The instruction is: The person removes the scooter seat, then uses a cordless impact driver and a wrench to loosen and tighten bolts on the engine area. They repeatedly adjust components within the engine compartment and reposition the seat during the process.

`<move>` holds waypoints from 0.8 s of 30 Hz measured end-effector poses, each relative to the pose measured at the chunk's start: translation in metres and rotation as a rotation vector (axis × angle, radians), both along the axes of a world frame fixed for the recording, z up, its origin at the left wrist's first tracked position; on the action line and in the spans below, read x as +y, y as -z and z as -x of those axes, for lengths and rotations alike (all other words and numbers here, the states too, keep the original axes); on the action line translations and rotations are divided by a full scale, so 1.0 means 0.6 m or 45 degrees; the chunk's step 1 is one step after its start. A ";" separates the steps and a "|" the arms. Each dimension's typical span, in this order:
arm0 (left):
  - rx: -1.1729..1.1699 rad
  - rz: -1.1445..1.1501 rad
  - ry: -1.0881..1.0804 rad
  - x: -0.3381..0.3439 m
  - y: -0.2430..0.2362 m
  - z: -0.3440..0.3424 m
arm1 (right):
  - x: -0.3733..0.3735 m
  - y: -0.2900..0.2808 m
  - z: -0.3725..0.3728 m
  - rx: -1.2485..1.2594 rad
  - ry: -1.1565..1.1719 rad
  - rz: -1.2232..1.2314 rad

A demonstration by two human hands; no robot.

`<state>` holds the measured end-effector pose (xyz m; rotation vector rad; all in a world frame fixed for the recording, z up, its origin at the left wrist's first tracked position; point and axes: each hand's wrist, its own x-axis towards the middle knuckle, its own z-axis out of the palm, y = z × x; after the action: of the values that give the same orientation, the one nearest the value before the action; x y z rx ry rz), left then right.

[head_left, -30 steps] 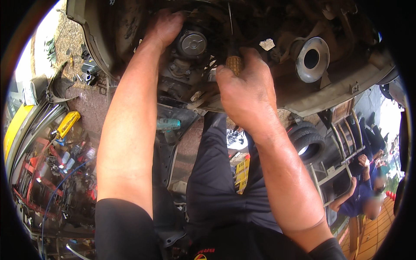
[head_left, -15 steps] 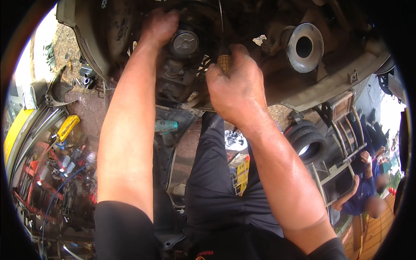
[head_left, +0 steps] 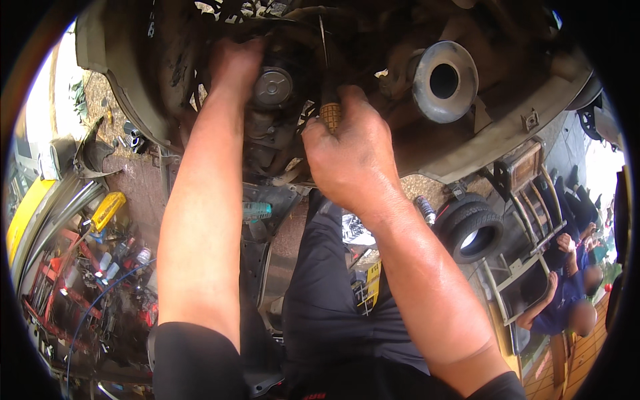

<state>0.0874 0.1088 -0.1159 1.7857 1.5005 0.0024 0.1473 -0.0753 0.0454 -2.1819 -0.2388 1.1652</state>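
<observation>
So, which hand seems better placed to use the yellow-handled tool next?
Probably the right hand: it grips the yellow-handled tool. The left hand is up beside the round metal cover, away from the tool.

White light blows out at the far left and right rims and puts a damp-looking shine on the right forearm (head_left: 433, 280), while the hollow of the vehicle body (head_left: 380, 33) lies in deep brown shadow, its detail mostly lost. The left hand (head_left: 233, 63) looks dim and soft in that gloom. Fisheye distortion bends straight edges toward a black, rounded border, and the clutter (head_left: 100, 280) at lower left is muddy
</observation>
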 end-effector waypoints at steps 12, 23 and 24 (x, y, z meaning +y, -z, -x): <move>0.205 0.066 0.107 0.016 0.015 -0.008 | 0.001 -0.005 -0.014 0.102 -0.012 -0.040; 0.082 -0.039 0.121 -0.021 -0.047 -0.020 | -0.002 -0.008 -0.010 -0.057 0.023 -0.206; 0.067 -0.031 0.097 -0.021 -0.048 -0.021 | -0.003 -0.008 -0.010 -0.081 0.016 -0.221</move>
<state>0.1002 0.0963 -0.0871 1.8741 1.4741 -0.0648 0.1532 -0.0770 0.0504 -2.0668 -0.3403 1.0294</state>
